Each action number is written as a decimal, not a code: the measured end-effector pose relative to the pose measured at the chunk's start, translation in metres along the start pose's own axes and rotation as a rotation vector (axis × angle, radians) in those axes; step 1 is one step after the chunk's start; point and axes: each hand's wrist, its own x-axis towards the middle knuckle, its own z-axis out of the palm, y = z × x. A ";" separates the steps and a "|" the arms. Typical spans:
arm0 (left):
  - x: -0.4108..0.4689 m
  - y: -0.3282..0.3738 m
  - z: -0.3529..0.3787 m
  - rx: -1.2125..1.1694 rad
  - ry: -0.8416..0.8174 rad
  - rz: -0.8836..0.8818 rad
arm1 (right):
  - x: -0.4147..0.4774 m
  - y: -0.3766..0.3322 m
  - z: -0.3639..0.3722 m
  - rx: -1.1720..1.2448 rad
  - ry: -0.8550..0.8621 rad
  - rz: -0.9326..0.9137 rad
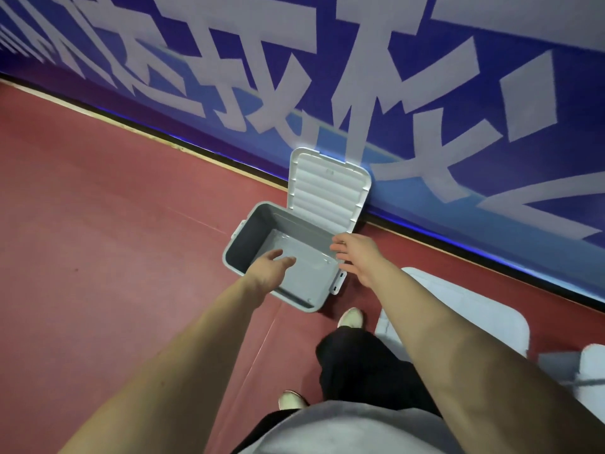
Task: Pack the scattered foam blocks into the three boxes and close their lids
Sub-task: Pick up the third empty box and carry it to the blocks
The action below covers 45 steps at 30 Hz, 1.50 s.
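Two bare forearms reach forward and down over a matte red floor [98, 224], which fills the left side and has a fine seam line running across it. Behind it a blue wall banner [425, 93] with large white characters crosses the view diagonally.

The left hand [273, 262] is stretched out with its fingers straight and loose, holding nothing. It hovers above the near left rim of the box [244, 227], and its fingertips lie over the interior. The box is a grey, smooth plastic tub, rectangular with rounded corners, standing on the floor close to the wall. Inside, only its own slightly glossy bottom shows. Its white lid [327, 188] is ribbed on the underside and stands swung back from the far edge, leaning against the banner. A white latch [339, 283] hangs on the tub's right end.

The right hand [357, 253] is over the right rim near the hinge side, with fingers spread and relaxed and gripping nothing. Whether it touches the rim cannot be told.

Below the hands are dark trousers [360, 365] and two pale shoes [352, 317]. Further right, partly hidden by the right forearm, lies the pale lid of a second box [474, 309], blurred and round-cornered. Another pale shape [592, 365] is cut off by the right edge.
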 end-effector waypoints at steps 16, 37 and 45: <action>0.320 -0.045 0.017 -0.102 0.135 -0.334 | 0.335 -0.014 0.026 -0.344 -0.033 0.155; 0.507 -0.262 0.075 -0.171 0.609 -0.734 | 0.583 0.134 0.026 -1.190 -0.275 -0.098; 0.490 -0.292 0.037 -0.608 0.611 -0.803 | 0.556 0.112 0.043 -0.876 -0.109 -0.168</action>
